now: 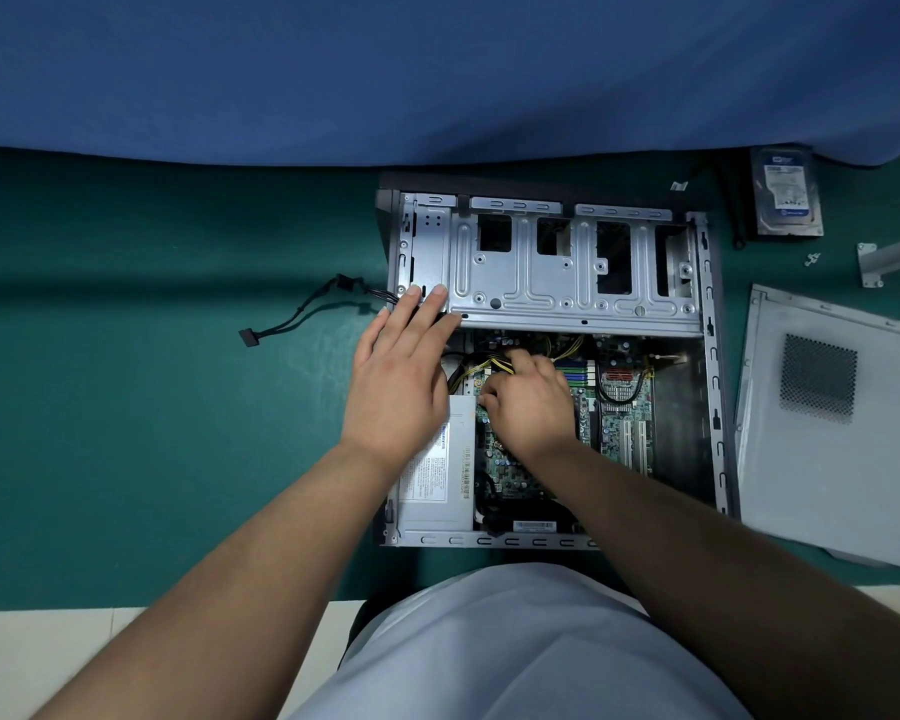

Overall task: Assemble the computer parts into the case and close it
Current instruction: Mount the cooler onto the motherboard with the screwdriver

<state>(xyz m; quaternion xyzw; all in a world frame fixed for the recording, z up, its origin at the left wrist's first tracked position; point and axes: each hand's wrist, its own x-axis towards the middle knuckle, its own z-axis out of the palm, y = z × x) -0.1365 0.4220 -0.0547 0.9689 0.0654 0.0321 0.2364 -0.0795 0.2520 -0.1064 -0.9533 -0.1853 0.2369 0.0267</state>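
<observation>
An open computer case (714, 387) lies flat on the green table. Its silver drive cage (557, 272) spans the far half. The motherboard (624, 423) and a grey power supply (437, 485) fill the near half. My left hand (404, 376) rests flat on the case's left edge, fingers spread, fingertips touching the drive cage corner. My right hand (528, 402) is curled inside the case over the motherboard, gripping a bundle of yellow and black power cables (481, 367). What sits under its palm is hidden.
A black cable with a flat connector (302, 314) trails out of the case to the left. The grey side panel (827, 423) lies to the right. A hard drive (785, 192), loose screws (811, 259) and a metal bracket (889, 262) sit at the far right.
</observation>
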